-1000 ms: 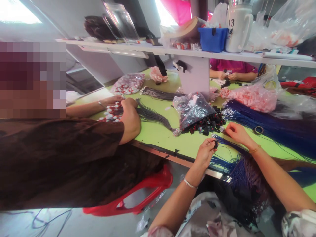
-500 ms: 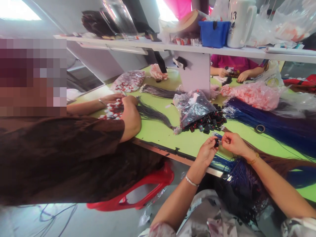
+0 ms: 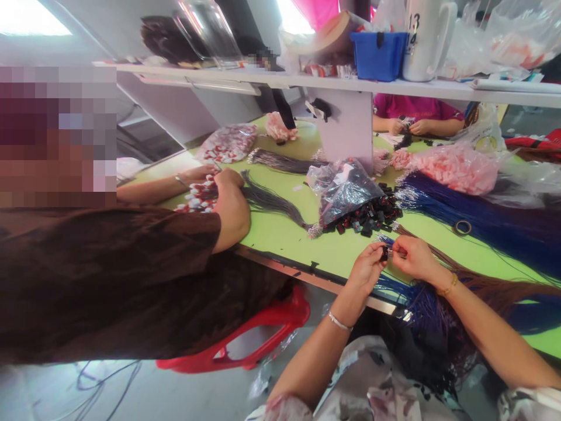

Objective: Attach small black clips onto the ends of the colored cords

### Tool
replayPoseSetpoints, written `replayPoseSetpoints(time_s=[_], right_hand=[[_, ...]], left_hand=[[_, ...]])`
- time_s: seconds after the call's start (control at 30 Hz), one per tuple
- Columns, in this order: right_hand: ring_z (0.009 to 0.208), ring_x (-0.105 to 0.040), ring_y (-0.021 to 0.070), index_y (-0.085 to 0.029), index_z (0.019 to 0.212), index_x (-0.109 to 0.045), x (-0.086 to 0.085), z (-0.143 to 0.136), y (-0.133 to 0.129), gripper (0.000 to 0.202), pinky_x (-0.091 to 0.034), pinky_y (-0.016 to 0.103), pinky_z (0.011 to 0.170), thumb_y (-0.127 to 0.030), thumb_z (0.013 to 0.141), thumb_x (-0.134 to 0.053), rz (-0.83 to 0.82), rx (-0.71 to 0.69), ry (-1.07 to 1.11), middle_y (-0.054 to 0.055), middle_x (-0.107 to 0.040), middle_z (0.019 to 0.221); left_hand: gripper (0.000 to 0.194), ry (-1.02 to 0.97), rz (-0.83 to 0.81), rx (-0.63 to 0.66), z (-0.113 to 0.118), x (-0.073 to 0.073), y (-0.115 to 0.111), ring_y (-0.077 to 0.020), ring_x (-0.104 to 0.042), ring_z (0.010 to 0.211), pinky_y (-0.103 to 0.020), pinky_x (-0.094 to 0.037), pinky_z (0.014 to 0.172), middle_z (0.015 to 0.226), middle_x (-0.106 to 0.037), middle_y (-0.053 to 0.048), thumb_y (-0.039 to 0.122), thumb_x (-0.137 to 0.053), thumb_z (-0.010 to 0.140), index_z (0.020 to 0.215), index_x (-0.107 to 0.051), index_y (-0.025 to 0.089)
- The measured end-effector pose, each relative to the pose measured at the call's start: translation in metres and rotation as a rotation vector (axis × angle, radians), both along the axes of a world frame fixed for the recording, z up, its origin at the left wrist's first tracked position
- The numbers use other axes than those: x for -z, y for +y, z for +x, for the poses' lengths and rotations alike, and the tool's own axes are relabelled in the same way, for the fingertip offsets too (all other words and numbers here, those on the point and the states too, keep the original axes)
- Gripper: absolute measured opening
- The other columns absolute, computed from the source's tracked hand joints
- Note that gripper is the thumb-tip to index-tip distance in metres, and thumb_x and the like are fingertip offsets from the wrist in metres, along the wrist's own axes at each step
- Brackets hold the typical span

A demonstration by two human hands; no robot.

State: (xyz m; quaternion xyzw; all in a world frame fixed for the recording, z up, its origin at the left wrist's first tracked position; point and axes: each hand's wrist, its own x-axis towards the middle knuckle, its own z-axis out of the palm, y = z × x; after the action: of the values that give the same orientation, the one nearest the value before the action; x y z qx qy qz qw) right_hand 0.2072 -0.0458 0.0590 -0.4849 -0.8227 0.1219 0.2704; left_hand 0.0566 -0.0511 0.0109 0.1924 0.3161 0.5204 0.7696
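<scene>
A workshop — wire bundles (image 3: 482,225) and black parts (image 3: 368,221) strew the bench (image 3: 280,234).

Workbench (image 3: 280,231): surfaced in lime green
Shelf (image 3: 302,81): white, raised above workbench
Plastic chair (image 3: 298,307): red, placed before workbench
Floor (image 3: 184,400): grey, seen below workbench
Window (image 3: 294,16): brightly lit, beyond workbench

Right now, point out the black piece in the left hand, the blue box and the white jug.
Black piece (image 3: 384,254), head view: middle of its visible side.
Blue box (image 3: 378,60), head view: middle of its front wall.
White jug (image 3: 422,45), head view: middle of its body.
</scene>
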Motion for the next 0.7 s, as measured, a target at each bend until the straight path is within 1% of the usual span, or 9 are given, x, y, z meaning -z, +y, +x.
replayPoseSetpoints(time_s=[0.13,0.27,0.4,0.47,0.53,0.6,0.63,0.67,0.7], right_hand=[[0.06,-0.046,0.0127,-0.017,0.07,-0.055,0.008,0.002,0.001,0.007,-0.031,0.024,0.059,-0.016,0.075,-0.051,0.06,-0.073,-0.076,0.002,-0.056,0.066],[0.062,-0.048,0.0126,-0.017,0.074,-0.057,0.008,0.005,0.001,0.008,-0.032,0.023,0.06,-0.017,0.078,-0.05,0.021,-0.115,-0.066,0.002,-0.057,0.068],[0.056,-0.045,0.0109,-0.017,0.07,-0.055,0.008,0.001,-0.003,0.007,-0.03,0.022,0.055,-0.017,0.076,-0.053,-0.065,-0.056,-0.012,0.0,-0.056,0.063],[0.053,-0.043,0.0102,-0.017,0.066,-0.053,0.009,-0.002,-0.004,0.008,-0.029,0.022,0.053,-0.017,0.074,-0.054,-0.086,-0.021,-0.005,0.0,-0.055,0.061],[0.053,-0.042,0.0099,-0.017,0.065,-0.053,0.008,-0.001,-0.004,0.008,-0.028,0.022,0.053,-0.017,0.073,-0.055,-0.113,-0.024,0.006,-0.001,-0.054,0.06],[0.054,-0.043,0.0099,-0.016,0.068,-0.056,0.003,0.004,0.0,0.009,-0.03,0.022,0.053,-0.019,0.076,-0.052,-0.186,-0.073,0.064,-0.001,-0.055,0.061],[0.055,-0.045,0.0101,-0.016,0.07,-0.057,-0.001,0.008,0.004,0.012,-0.031,0.021,0.054,-0.021,0.078,-0.05,-0.236,-0.095,0.115,-0.001,-0.056,0.062],[0.057,-0.046,0.0102,-0.016,0.073,-0.058,-0.007,0.012,0.008,0.015,-0.033,0.021,0.055,-0.023,0.081,-0.048,-0.294,-0.114,0.171,0.0,-0.057,0.065],[0.058,-0.047,0.0104,-0.015,0.074,-0.058,-0.012,0.015,0.012,0.019,-0.034,0.02,0.055,-0.027,0.083,-0.046,-0.341,-0.104,0.216,0.0,-0.058,0.066]], left_hand=[[0.027,0.084,0.003,-0.032,0.004,0.0,-0.004,-0.0091,-0.053,0.063,-0.022,-0.04,0.06,0.073,-0.06,-0.002,0.02,-0.078,0.06,0.083,-0.064,0.013],[0.028,0.104,-0.028,-0.056,0.006,-0.003,-0.007,-0.0089,-0.053,0.063,-0.021,-0.04,0.059,0.071,-0.06,-0.001,0.022,-0.079,0.057,0.079,-0.064,0.012],[0.03,0.135,-0.027,-0.075,0.006,-0.005,-0.007,-0.0085,-0.053,0.06,-0.021,-0.039,0.057,0.068,-0.06,-0.001,0.023,-0.079,0.055,0.077,-0.064,0.012],[0.029,0.188,-0.01,-0.078,0.007,-0.005,-0.007,-0.0084,-0.052,0.058,-0.021,-0.038,0.056,0.066,-0.059,-0.001,0.025,-0.079,0.055,0.076,-0.063,0.012],[0.026,0.256,0.012,-0.077,0.008,-0.008,-0.009,-0.0086,-0.051,0.057,-0.022,-0.039,0.056,0.066,-0.058,-0.001,0.026,-0.077,0.058,0.076,-0.063,0.012],[0.022,0.355,0.081,-0.125,0.008,-0.015,-0.016,-0.0097,-0.052,0.059,-0.023,-0.04,0.057,0.067,-0.058,-0.001,0.027,-0.073,0.065,0.079,-0.062,0.014],[0.02,0.427,0.15,-0.174,0.009,-0.02,-0.022,-0.0108,-0.054,0.062,-0.024,-0.042,0.06,0.07,-0.059,-0.001,0.027,-0.07,0.069,0.083,-0.062,0.015],[0.017,0.517,0.253,-0.229,0.01,-0.026,-0.029,-0.0122,-0.056,0.067,-0.026,-0.044,0.064,0.075,-0.06,-0.002,0.026,-0.065,0.074,0.087,-0.062,0.016],[0.015,0.617,0.388,-0.274,0.012,-0.032,-0.038,-0.0136,-0.057,0.074,-0.027,-0.046,0.069,0.081,-0.062,-0.004,0.025,-0.061,0.078,0.091,-0.062,0.017]])
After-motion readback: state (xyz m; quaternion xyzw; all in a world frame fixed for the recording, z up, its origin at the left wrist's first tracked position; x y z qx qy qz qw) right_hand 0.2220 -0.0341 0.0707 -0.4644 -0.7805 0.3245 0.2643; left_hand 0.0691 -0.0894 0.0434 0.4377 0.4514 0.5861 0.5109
